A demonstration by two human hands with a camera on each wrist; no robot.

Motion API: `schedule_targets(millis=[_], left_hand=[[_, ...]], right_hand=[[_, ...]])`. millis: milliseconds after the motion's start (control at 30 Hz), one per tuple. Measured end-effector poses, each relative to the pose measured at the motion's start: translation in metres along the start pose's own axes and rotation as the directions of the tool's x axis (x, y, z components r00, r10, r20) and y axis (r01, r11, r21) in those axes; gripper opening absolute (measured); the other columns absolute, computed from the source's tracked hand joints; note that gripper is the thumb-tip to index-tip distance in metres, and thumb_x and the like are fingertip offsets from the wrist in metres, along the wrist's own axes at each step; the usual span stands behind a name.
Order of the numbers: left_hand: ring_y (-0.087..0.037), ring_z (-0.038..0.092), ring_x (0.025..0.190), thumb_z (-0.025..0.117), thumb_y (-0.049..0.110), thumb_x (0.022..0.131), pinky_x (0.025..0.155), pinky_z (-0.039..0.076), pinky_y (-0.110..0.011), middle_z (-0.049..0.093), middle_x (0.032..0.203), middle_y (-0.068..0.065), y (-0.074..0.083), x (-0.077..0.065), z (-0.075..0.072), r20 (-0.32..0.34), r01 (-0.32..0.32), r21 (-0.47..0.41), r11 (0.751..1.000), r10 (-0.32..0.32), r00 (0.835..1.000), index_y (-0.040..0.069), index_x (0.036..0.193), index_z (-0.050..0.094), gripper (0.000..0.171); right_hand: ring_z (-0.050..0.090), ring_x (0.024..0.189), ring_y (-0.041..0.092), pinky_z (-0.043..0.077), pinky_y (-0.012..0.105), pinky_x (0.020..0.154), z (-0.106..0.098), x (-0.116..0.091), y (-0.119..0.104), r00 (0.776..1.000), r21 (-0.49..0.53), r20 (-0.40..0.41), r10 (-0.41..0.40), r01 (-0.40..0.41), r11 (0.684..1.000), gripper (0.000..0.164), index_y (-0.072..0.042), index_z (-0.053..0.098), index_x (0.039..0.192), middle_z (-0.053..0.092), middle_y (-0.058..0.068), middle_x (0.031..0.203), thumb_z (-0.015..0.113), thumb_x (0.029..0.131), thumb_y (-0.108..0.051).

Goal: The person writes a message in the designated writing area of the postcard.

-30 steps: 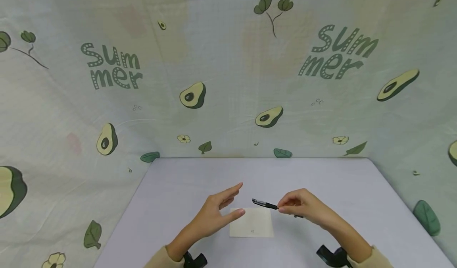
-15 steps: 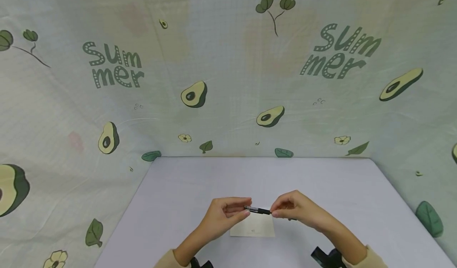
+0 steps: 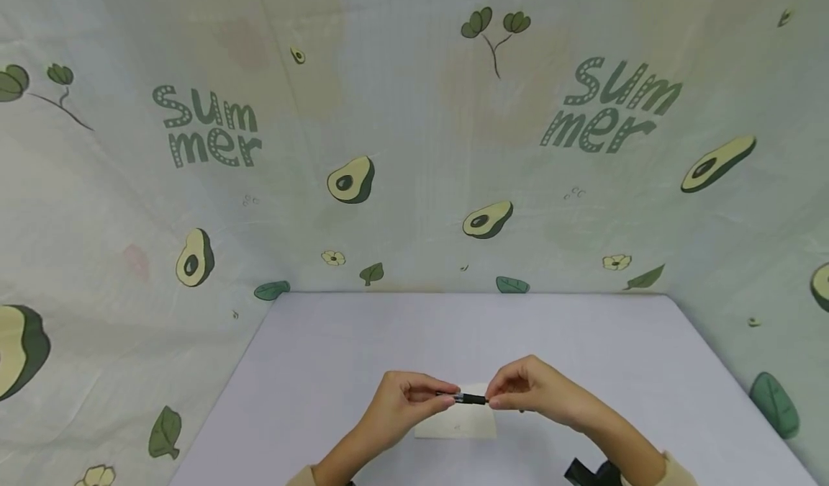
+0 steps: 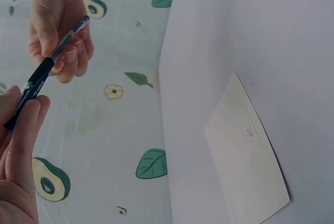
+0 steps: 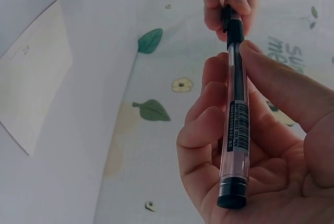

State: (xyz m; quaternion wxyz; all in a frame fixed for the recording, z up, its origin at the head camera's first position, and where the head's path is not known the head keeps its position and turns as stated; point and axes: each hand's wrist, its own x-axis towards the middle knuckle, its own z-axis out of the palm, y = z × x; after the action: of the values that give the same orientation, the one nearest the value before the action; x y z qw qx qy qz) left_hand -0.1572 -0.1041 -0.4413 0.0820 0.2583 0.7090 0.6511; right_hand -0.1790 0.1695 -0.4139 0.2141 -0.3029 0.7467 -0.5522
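Note:
A gel pen [image 3: 473,399] with a clear barrel and black cap [image 4: 34,84] is held between both hands, above a cream sheet of paper [image 3: 456,426]. My left hand [image 3: 396,405] pinches the capped end between thumb and fingers. On the barrel side, my right hand [image 3: 540,394] grips the pen with thumb and fingertips. In the right wrist view the barrel [image 5: 237,164] runs across the right palm, its black end plug toward the camera and a barcode label showing. The cap stays on the pen. Part of the cap is hidden by the left fingers.
The paper lies flat on a white table [image 3: 337,342], with a small printed mark near its front edge. Behind and beside the table hangs a pale cloth [image 3: 414,111] printed with avocados, leaves and lettering. A black wrist camera mount [image 3: 592,473] shows below the right forearm.
My left hand has come right and down, from apart with fingers spread to pinching the capped end. The right hand has brought the pen left and slightly lower.

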Motion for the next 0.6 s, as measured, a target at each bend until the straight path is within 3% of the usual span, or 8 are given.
schedule_targets(millis=[267,600], left_hand=[[-0.018,0.073,0.091,0.075,0.013,0.090,0.076,0.058,-0.029,0.075,0.102,-0.011,0.0021,-0.0020,0.0030,-0.027,-0.027,0.002,1.000,0.027,0.999,-0.001,0.106,0.076,0.022],[-0.020,0.073,0.092,0.073,0.009,0.090,0.078,0.058,-0.032,0.075,0.103,-0.012,0.0065,-0.0080,0.0032,0.005,-0.012,-0.059,0.998,0.012,1.000,-0.004,0.107,0.075,0.021]], right_hand=[[0.058,0.072,0.005,0.052,0.022,0.063,0.0029,-0.0009,-0.0022,0.999,0.053,0.020,-0.032,0.031,0.998,0.018,0.002,0.073,0.099,0.070,0.002,0.085,0.076,0.089,-0.014],[0.055,0.068,0.001,0.049,0.018,0.060,0.0063,-0.0031,-0.0020,0.996,0.101,0.054,-0.076,0.070,0.992,0.021,0.008,0.071,0.097,0.069,-0.001,0.085,0.074,0.091,-0.013]])
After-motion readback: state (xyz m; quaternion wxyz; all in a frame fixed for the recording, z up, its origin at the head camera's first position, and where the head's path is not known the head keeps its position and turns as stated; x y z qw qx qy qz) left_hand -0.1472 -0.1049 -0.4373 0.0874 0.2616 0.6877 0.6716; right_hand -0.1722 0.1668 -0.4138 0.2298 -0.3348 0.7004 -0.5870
